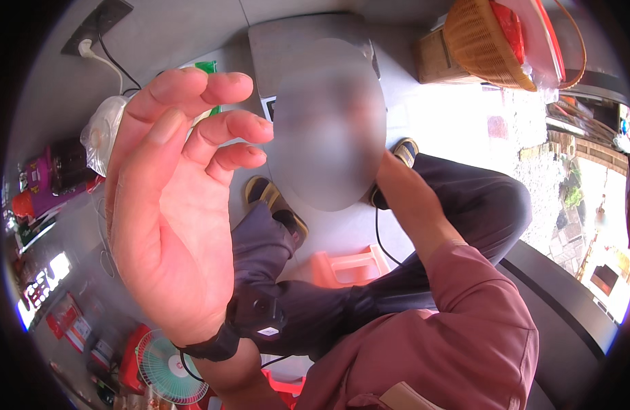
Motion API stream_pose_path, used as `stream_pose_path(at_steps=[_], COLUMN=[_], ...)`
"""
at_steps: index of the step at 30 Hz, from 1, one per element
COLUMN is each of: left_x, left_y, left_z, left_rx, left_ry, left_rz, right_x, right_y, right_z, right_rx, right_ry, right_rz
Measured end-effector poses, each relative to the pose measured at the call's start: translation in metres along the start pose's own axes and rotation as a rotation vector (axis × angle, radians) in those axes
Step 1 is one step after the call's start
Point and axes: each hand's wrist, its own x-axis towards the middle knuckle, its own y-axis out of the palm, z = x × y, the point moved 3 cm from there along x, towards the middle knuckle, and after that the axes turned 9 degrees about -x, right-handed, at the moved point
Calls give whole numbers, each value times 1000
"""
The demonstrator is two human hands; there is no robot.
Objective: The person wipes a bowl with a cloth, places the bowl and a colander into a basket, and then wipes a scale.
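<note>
My left hand (pixel 184 205) is raised close to the camera at the left, its palm showing, its fingers bent and apart with nothing between them. A black strap (pixel 212 348) with a small black device (pixel 258 310) circles that wrist. My right forearm (pixel 412 197) reaches from a maroon sleeve (pixel 478 277) towards a blurred oval patch, which hides my right hand and whatever it touches. Behind the patch stands a grey boxlike object (pixel 299 51). Below are my dark trousers (pixel 468 200) and a striped sandal (pixel 268 195) on the pale floor.
An orange plastic stool (pixel 353 266) is near my legs, beside a black cable. A green fan (pixel 174 366) stands at lower left. A wicker basket (pixel 473 43) sits by a wooden box (pixel 435 56) at upper right. A plastic bag (pixel 102 136) and a wall socket strip (pixel 97 28) are left.
</note>
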Motion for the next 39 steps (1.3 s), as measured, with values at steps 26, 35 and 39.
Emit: stream_pose_path(at_steps=[26,35,39], left_x=[-11,-3,-1], left_y=[-11,-5,-1], left_z=[-6,-1,1], left_rx=[-8,14,-17], left_ry=[15,4,-12], left_rz=[-29,-24,3], right_x=[-60,-79,-53], right_y=[56,64,38], right_z=[167,119,16], right_rx=[-214,-290,-175], right_ry=[-792,-722,-263], right_rz=[440,429,370])
